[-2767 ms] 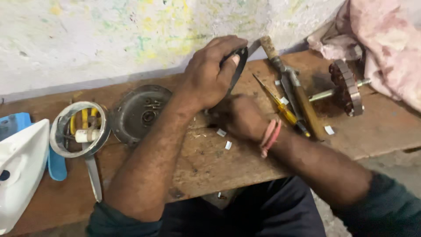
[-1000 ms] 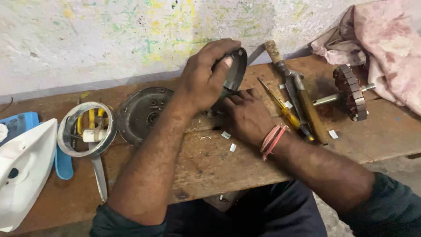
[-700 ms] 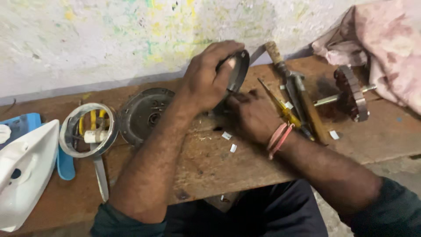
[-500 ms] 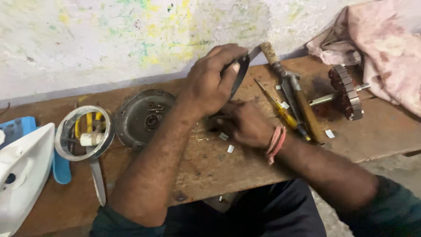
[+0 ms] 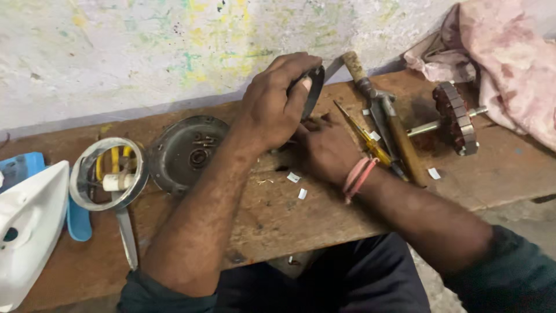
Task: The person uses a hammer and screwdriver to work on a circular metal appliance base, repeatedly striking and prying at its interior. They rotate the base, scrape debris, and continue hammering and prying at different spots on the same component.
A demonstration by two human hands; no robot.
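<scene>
Paint-flecked plaster, splashed with yellow and green, rises behind a worn wooden table (image 5: 278, 220) set against the wall. At its middle the person's left hand (image 5: 277, 104) is curled over a dark round metal ring (image 5: 313, 88) stood on edge, fingers (image 5: 298, 65) wrapped across its top rim and clenched on it. The right hand (image 5: 327, 148) sits low on the table just beside and beneath the ring, a pink band around its wrist; its fingers are tucked under the left hand and hidden, so I cannot tell whether they pinch anything.

To the left of the hands lies a shallow round metal cover (image 5: 186, 153), hollow side up, with small screws in it. Farther left a metal ring housing (image 5: 108, 173) rests with yellow windings and a white piece inside, and a flat metal blade (image 5: 126, 235) points out from under it toward the table's near edge. A white clothes iron body (image 5: 23, 232) and a blue plastic piece (image 5: 78, 217) fill the left end.

Right of the hands lie a yellow-handled screwdriver (image 5: 368, 139) and a wooden-handled hammer (image 5: 376, 110), close together and angled. Beyond them a motor rotor (image 5: 454, 119) on its shaft lies near a crumpled pink cloth (image 5: 504, 58). Small white scraps (image 5: 294, 177) dot the wood near the right wrist.
</scene>
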